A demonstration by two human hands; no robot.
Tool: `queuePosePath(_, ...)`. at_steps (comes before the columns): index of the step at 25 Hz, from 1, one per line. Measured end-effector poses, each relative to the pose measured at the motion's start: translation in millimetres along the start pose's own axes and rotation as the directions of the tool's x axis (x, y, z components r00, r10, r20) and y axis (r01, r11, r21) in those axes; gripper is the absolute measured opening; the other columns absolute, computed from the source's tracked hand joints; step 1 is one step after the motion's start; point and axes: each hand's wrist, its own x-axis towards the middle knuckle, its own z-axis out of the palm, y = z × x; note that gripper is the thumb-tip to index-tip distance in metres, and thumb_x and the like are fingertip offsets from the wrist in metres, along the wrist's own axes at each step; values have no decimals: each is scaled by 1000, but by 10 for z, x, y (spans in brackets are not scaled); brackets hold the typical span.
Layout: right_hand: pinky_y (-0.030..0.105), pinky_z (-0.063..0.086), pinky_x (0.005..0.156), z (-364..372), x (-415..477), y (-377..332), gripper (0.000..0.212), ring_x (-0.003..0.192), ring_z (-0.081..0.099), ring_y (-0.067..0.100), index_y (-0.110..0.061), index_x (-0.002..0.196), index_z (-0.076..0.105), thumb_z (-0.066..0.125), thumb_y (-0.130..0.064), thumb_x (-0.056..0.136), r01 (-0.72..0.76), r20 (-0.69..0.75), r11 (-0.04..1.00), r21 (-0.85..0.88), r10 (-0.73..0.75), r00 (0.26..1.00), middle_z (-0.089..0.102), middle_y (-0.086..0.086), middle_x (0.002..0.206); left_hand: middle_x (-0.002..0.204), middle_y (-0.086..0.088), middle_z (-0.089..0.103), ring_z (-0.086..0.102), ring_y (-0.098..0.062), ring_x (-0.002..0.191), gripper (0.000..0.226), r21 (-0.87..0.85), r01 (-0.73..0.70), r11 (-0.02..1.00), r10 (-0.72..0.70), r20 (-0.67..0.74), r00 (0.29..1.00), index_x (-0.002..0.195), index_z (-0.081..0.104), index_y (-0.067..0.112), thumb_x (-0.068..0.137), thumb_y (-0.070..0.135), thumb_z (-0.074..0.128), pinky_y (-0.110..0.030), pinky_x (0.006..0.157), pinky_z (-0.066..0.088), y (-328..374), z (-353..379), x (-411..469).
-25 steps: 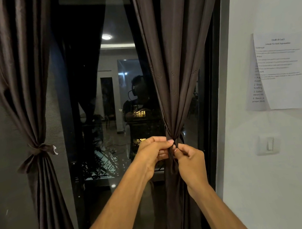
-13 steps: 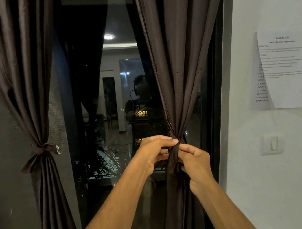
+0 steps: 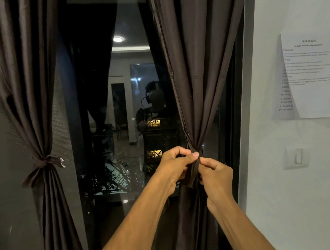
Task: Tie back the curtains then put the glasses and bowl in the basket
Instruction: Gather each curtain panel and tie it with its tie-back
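At right curtain, left hand and right hand pinch the tie

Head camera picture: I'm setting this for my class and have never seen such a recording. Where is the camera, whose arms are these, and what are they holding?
No machine here: the camera sits on a person's head, looking forward and down at their own arms. The left hand and right hand both pinch a dark fabric tie at the gathered right curtain. The left curtain is already knotted back. Dark window glass lies between. A printed sheet and light switch are on the wall.
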Motion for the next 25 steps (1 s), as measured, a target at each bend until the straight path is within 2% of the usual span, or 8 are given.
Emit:
queuePosePath(3, 37, 61, 80, -1, 44, 48, 20, 83, 73, 19, -20, 83, 77, 70, -2, 86, 39, -28, 995, -90, -42, 999, 74, 7, 89, 75, -4, 69, 60, -5, 48, 13, -6, 21, 1000, -21, 21, 1000, 76, 64, 17, 83, 18, 75, -21, 50, 47, 3, -9, 9)
queuePosePath(7, 21, 55, 65, -34, 59, -33, 17, 70, 65, 11, -24, 78, 75, 75, -7, 83, 288, 86, 859, -424, -278, 957, 67, -3, 82, 74, -4, 67, 59, -7, 54, 15, 32, -3, 999, 4, -9, 1000, 72, 64, 16, 80, 15, 77, -21, 54, 47, 37, -75, 45)
queuePosePath(10, 27, 51, 51, -138, 95, -148, 14, 56, 63, 16, -22, 84, 78, 72, -10, 86, 284, 285, 858, -429, -170, 943, 68, 0, 77, 72, -4, 66, 60, -6, 56, 17, 87, -105, 991, 108, -21, 994, 71, 62, 13, 82, 11, 75, -17, 50, 47, 47, -137, 37)
queuePosePath(14, 34, 53, 49, -244, 78, -266, 4, 50, 64, 25, -14, 86, 75, 71, -14, 88, 183, 335, 924, -336, -65, 940, 72, 8, 70, 61, 2, 60, 54, -5, 55, 17, 232, -203, 951, 202, 25, 979, 70, 63, 16, 82, 14, 76, -22, 62, 46, 69, -152, 98)
queuePosePath(16, 32, 54, 48, -212, 26, -228, 15, 51, 67, 21, -18, 93, 69, 79, -18, 82, 216, 358, 897, -386, -70, 931, 73, 4, 69, 62, 2, 57, 51, -4, 54, 17, 291, -218, 932, 216, 41, 976, 71, 63, 16, 82, 16, 76, -22, 63, 44, 102, -132, 123)
queuePosePath(20, 36, 61, 60, -70, -5, -76, 18, 60, 68, 10, -25, 85, 62, 76, -14, 84, 345, 191, 782, -519, -288, 939, 68, -5, 66, 59, 8, 54, 46, 1, 49, 19, 506, -260, 823, 241, 105, 965, 71, 59, 19, 88, 21, 69, -16, 51, 36, 193, -105, 121)
queuePosePath(23, 37, 59, 63, 60, 25, -24, 25, 69, 66, 9, -26, 98, 54, 69, -8, 88, 510, 250, 615, -601, -461, 851, 65, -10, 77, 64, 8, 56, 49, 0, 56, 22, 656, -307, 689, 294, 134, 946, 70, 58, 21, 91, 17, 64, -16, 50, 35, 293, -112, 106)
queuePosePath(25, 40, 58, 66, 117, 40, -1, 32, 74, 66, 13, -26, 111, 52, 66, -7, 89, 557, 283, 552, -620, -505, 816, 67, -7, 84, 68, 3, 61, 53, -3, 57, 22, 649, -294, 702, 289, 118, 950, 70, 59, 19, 91, 15, 63, -18, 51, 38, 330, -139, 101)
